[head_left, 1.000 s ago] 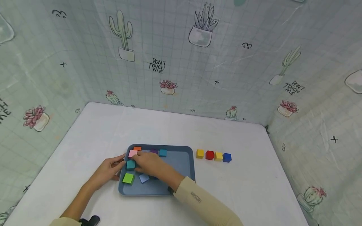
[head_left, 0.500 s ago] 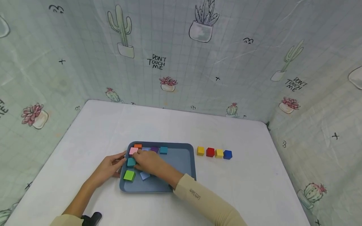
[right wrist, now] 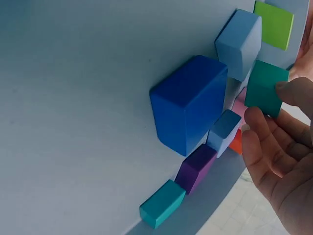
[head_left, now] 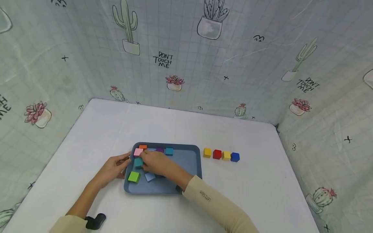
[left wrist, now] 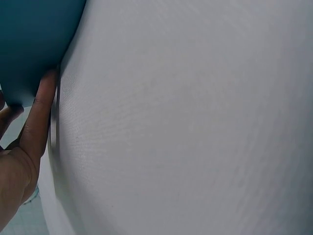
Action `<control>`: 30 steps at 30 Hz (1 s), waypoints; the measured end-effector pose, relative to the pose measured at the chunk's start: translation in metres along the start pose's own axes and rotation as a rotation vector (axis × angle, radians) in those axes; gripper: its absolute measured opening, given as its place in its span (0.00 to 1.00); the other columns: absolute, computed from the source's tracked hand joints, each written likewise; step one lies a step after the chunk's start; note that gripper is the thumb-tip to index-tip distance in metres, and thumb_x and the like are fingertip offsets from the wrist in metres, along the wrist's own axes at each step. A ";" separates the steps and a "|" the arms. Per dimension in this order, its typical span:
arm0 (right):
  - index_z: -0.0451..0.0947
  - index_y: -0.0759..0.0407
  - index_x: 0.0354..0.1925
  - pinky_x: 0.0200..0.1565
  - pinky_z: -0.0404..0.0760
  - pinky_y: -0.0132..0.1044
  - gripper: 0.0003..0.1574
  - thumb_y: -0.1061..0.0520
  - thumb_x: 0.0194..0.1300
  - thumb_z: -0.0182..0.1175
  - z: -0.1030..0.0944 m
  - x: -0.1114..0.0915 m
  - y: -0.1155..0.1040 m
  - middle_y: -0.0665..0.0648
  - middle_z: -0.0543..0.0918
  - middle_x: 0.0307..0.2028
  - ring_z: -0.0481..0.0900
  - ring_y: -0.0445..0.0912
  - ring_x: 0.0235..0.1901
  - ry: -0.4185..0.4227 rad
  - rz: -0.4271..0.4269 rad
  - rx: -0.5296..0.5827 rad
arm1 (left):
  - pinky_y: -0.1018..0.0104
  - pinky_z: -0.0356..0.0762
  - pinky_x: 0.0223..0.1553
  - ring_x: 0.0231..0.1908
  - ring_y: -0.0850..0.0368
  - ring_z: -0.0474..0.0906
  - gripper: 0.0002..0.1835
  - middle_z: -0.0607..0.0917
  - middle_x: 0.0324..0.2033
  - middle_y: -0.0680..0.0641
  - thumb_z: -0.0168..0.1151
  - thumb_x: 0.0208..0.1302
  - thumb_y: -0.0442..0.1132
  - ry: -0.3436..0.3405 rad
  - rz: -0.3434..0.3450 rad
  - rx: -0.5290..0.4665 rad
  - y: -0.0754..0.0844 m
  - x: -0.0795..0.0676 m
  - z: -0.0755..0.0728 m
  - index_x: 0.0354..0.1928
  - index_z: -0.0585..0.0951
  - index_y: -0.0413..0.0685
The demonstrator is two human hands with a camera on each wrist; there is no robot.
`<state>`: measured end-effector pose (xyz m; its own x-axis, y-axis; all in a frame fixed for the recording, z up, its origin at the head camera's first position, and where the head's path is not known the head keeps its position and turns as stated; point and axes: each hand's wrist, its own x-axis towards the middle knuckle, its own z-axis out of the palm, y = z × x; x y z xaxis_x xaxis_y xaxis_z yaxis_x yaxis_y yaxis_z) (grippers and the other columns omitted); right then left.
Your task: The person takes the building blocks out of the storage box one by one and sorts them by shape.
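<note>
My right hand (head_left: 158, 164) is over the left part of the blue-grey tray (head_left: 186, 168). Thumb and fingers pinch a teal block (right wrist: 266, 88), close beside a pink block (head_left: 138, 152). My left hand (head_left: 112, 170) is at the tray's left side, its extended fingertips touching the outer wall. In the left wrist view one straight finger (left wrist: 41, 112) runs along the wall down by the table. A lime green block (head_left: 134, 177) and a light blue block (head_left: 150, 176) lie nearer the tray's front. A dark blue block (right wrist: 188, 105) shows large in the right wrist view, mostly hidden by my forearm in the head view.
Along the tray's back wall are orange (head_left: 142, 147), purple (head_left: 160, 149) and teal-blue (head_left: 169, 151) blocks, plus another light blue block (right wrist: 225, 129). Right of the tray stands a row of yellow (head_left: 207, 152), red (head_left: 217, 154), yellow and blue (head_left: 235, 157) cubes on the white table (head_left: 247, 187).
The pinched teal block has shifted slightly right within the tray, together with my right fingers. My left hand stays at the tray's side. The head view has tilted slightly down.
</note>
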<state>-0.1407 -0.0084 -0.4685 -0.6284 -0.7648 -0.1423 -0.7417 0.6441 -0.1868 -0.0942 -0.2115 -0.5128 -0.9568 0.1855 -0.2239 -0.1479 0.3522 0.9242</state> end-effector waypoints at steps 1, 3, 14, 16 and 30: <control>0.74 0.56 0.51 0.30 0.69 0.16 0.19 0.50 0.65 0.60 -0.001 -0.001 0.001 0.47 0.75 0.37 0.69 0.34 0.26 -0.002 -0.002 0.000 | 0.62 0.82 0.29 0.44 0.45 0.76 0.31 0.67 0.62 0.30 0.55 0.69 0.44 0.000 -0.002 0.000 0.001 0.000 0.000 0.68 0.61 0.37; 0.74 0.56 0.49 0.28 0.68 0.17 0.18 0.50 0.65 0.60 -0.003 -0.002 0.002 0.47 0.74 0.35 0.69 0.34 0.26 -0.006 -0.002 -0.003 | 0.62 0.82 0.29 0.44 0.45 0.76 0.31 0.68 0.61 0.30 0.55 0.69 0.44 0.003 -0.005 0.001 0.001 -0.001 0.000 0.68 0.61 0.37; 0.73 0.56 0.55 0.41 0.74 0.21 0.23 0.50 0.65 0.61 -0.011 -0.022 0.022 0.49 0.78 0.43 0.72 0.35 0.34 0.018 0.078 0.043 | 0.63 0.82 0.30 0.48 0.42 0.75 0.32 0.64 0.64 0.31 0.56 0.68 0.45 0.013 -0.009 0.013 0.003 -0.004 0.002 0.69 0.61 0.38; 0.73 0.56 0.56 0.41 0.74 0.21 0.23 0.51 0.65 0.61 -0.015 -0.026 0.026 0.49 0.78 0.43 0.72 0.35 0.35 0.033 0.083 0.050 | 0.63 0.82 0.30 0.48 0.42 0.75 0.32 0.64 0.64 0.30 0.56 0.68 0.45 0.014 -0.009 0.016 0.004 -0.004 0.002 0.69 0.61 0.37; 0.72 0.56 0.57 0.43 0.77 0.25 0.25 0.53 0.63 0.62 -0.037 -0.074 0.061 0.51 0.77 0.49 0.76 0.38 0.39 0.100 0.175 0.196 | 0.63 0.82 0.29 0.51 0.41 0.74 0.32 0.64 0.63 0.30 0.55 0.69 0.45 0.013 -0.011 0.025 0.002 -0.004 0.004 0.69 0.60 0.36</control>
<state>-0.1482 0.0880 -0.4330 -0.7699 -0.6311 -0.0944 -0.5666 0.7442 -0.3537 -0.0903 -0.2079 -0.5108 -0.9584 0.1693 -0.2296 -0.1522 0.3772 0.9135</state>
